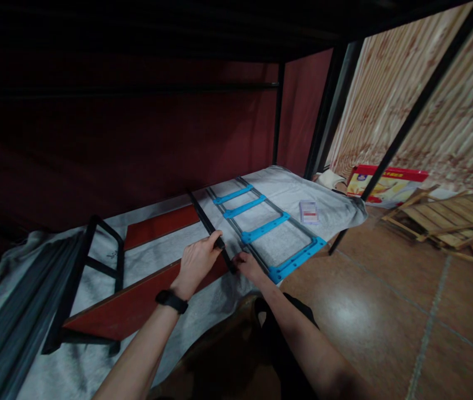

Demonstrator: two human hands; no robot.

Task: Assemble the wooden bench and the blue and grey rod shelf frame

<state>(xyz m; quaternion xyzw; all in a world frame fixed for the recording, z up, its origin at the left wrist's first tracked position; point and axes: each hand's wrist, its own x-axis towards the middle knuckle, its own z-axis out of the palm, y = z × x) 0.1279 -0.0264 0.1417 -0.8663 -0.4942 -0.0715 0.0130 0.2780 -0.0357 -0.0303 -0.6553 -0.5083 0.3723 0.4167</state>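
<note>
On the grey cloth-covered bunk platform [303, 194] lie two red-brown boards [136, 303] and one grey ladder-like frame with four blue rungs [261, 228]. Between them runs one slim black metal bar [207, 222], its near end gripped by the left hand [197, 261] and pinched by the right hand [249, 265]. Its far end could likely swing and snag the frame if lifted unevenly.

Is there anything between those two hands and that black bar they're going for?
Nothing visible. The left hand already grips the black bar near its close end, and the right hand touches that end beside the blue-runged ladder. The bar lies on the grey cloth.
</note>
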